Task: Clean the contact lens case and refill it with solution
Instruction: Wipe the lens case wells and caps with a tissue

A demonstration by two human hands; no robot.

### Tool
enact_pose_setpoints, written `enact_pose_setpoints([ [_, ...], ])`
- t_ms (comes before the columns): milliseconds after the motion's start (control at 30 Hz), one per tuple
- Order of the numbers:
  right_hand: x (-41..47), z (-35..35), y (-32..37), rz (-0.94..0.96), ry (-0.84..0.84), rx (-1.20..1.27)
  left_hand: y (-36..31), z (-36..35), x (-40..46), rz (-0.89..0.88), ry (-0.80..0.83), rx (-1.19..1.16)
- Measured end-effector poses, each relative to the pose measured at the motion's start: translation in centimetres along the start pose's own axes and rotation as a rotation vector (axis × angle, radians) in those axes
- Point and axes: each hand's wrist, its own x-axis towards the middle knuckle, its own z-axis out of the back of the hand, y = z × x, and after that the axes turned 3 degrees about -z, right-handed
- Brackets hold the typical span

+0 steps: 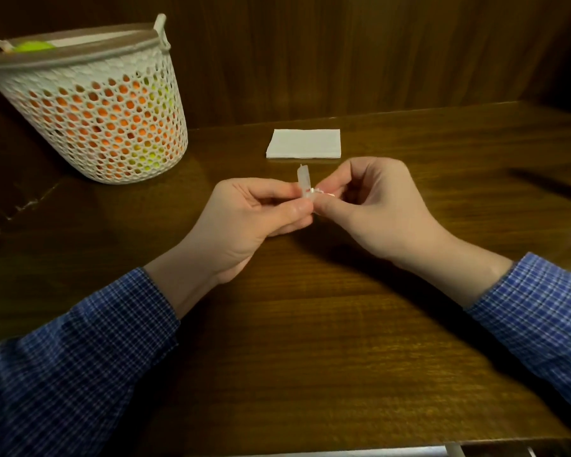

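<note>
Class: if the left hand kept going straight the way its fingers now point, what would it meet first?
The left hand points right, at the small translucent vial it already pinches; just beyond that, the right hand, whose fingers nearly touch it.

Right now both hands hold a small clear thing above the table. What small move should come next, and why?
Probably twist or pull the end off with the right hand while the left hand keeps the small clear vial upright. Both hands already pinch it at its lower end, above the table, and it appears unopened. The folded tissue lies untouched behind.
</note>
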Motion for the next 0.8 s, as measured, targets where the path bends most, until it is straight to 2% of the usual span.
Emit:
enact_pose_setpoints([
  [100,0.0,-0.3,0.0,0.002,-0.062,0.020,-0.2,0.0,-0.1,-0.094,-0.002,0.078],
  [233,0.0,-0.4,0.3,-0.354,0.101,0.371,-0.6,0.1,-0.4,-0.388,0.028,0.514],
  [300,0.2,-0.3,0.5,-0.549,0.204,0.564,-0.5,0.1,-0.4,-0.432,0.031,0.592],
  [367,0.5,0.0,0.5,-0.606,0.262,0.651,-0.5,0.1,-0.4,-0.448,0.024,0.612],
  [533,0.8,0.9,0.2,-0.473,0.267,0.478,-0.2,0.1,-0.2,-0.431,0.008,0.604],
  [600,0.8,0.9,-0.1,-0.269,0.185,0.188,-0.1,0.2,-0.1,-0.368,0.017,0.566],
  [667,0.9,1.0,-0.5,-0.021,0.058,-0.136,-0.3,0.3,0.2,-0.180,0.024,0.345],
  [733,0.8,1.2,-0.6,0.154,-0.027,-0.302,-0.7,0.3,0.6,0.095,0.007,0.053],
  [800,0.8,1.4,-0.7,0.297,-0.033,-0.409,-0.9,0.2,1.0,0.282,0.016,-0.084],
])
